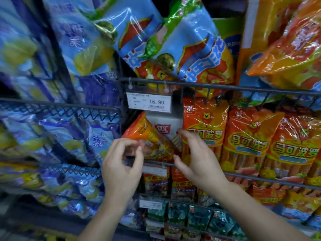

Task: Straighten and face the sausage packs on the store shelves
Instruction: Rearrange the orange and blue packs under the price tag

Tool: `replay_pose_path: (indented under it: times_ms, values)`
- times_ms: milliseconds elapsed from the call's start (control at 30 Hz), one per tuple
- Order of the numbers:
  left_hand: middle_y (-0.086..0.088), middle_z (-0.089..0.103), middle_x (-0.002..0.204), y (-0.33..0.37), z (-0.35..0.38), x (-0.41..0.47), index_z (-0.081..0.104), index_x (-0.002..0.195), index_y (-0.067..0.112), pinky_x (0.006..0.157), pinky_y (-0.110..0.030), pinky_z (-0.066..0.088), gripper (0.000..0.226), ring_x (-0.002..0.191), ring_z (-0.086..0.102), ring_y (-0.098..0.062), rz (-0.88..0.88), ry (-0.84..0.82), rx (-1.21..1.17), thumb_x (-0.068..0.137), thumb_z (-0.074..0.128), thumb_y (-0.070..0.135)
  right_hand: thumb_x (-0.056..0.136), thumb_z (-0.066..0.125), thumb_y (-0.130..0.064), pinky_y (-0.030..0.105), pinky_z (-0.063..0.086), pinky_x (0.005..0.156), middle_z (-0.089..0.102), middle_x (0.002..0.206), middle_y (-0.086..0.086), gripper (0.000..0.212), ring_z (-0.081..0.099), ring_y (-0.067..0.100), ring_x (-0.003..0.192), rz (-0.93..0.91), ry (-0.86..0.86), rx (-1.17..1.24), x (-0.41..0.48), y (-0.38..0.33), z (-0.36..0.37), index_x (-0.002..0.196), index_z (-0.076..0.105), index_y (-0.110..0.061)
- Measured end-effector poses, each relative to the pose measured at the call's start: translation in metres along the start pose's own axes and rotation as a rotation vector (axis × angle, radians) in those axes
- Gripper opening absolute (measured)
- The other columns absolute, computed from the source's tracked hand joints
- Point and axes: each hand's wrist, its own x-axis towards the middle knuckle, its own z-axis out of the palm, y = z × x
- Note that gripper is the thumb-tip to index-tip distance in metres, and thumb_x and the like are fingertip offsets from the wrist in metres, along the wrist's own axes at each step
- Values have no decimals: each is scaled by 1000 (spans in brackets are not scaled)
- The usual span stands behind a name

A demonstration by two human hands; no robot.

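Observation:
A tilted orange sausage pack [147,134] lies askew at the left end of the middle wire basket [260,177], in front of a white pack [165,127]. My left hand [121,164] has curled fingers, and its index finger and thumb pinch the tilted pack's lower left edge. My right hand [198,153] is spread open at the pack's right end; its index fingertip touches the white pack and the thumb reaches under the orange one. Upright orange sausage packs [246,140] stand in a row to the right.
Blue-and-orange packs [187,46] lean out of the upper basket above a price tag [149,102] reading 16.90. Blurred blue packs [57,119] fill the left shelves. Lower baskets hold orange packs [182,185] and dark green packs [199,218].

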Motion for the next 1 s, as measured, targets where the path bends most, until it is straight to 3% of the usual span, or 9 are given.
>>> replay_pose_path:
  times_ms: [100, 200, 333, 433, 567, 667, 733, 833, 1000]
  values:
    - [4, 56, 100, -16, -14, 5, 64, 98, 15, 87, -28, 44, 14, 99, 55, -15, -12, 41, 111, 86, 64, 23, 90, 67, -35, 30, 41, 108, 42, 149, -1, 76, 41, 16, 136, 59, -75, 62, 17, -15, 15, 152, 25, -21]
    - [8, 49, 108, -30, -22, 10, 59, 109, 18, 92, -27, 37, 29, 108, 49, -16, -78, -24, 188, 85, 73, 28, 87, 69, -35, 29, 40, 108, 39, 152, 0, 85, 39, 16, 138, 108, -124, 92, 31, -24, 29, 155, 18, -23]
    - [14, 55, 112, -40, -25, 14, 49, 122, 27, 83, -23, 44, 46, 104, 56, -7, -282, -196, 42, 84, 74, 37, 85, 72, -33, 35, 44, 105, 46, 148, 1, 87, 47, 19, 133, 147, -156, 143, 50, -26, 39, 155, 21, -25]
    - [20, 61, 105, -42, -23, 18, 49, 120, 30, 75, -14, 45, 51, 94, 61, 2, -371, -263, -81, 79, 79, 36, 84, 74, -34, 35, 46, 103, 55, 140, 0, 82, 54, 17, 126, 181, -222, 211, 60, -27, 44, 152, 30, -23]
    - [13, 68, 97, -46, -16, 20, 55, 109, 29, 75, -21, 52, 46, 88, 67, -3, -458, -278, -155, 74, 84, 30, 79, 80, -35, 32, 49, 100, 64, 128, -5, 72, 61, 10, 114, 260, -221, 302, 63, -23, 47, 141, 49, -20]
    - [14, 66, 101, -46, -15, 18, 56, 111, 27, 69, -8, 49, 50, 86, 65, 6, -513, -246, -244, 72, 86, 26, 76, 84, -30, 29, 51, 94, 68, 116, -7, 62, 64, 6, 105, 265, -187, 354, 61, -19, 46, 130, 57, -19]
    - [12, 67, 101, -47, -15, 15, 58, 107, 28, 68, -5, 47, 44, 84, 64, 9, -514, -249, -295, 73, 85, 22, 74, 86, -28, 20, 50, 87, 69, 110, -8, 55, 64, 0, 99, 259, -165, 352, 58, -21, 44, 122, 59, -21]
    - [9, 69, 101, -48, -16, 12, 59, 105, 29, 70, -9, 50, 42, 86, 67, 3, -501, -271, -361, 73, 85, 19, 72, 87, -27, 7, 44, 79, 68, 108, -11, 51, 61, -9, 96, 248, -121, 379, 52, -26, 40, 115, 59, -25]
    - [2, 71, 106, -48, -20, 9, 60, 110, 21, 79, -20, 56, 57, 94, 71, -9, -535, -282, -541, 59, 85, 29, 70, 88, -32, 20, 51, 85, 70, 106, -14, 50, 64, -1, 99, 243, -10, 471, 40, -41, 32, 113, 62, -29]
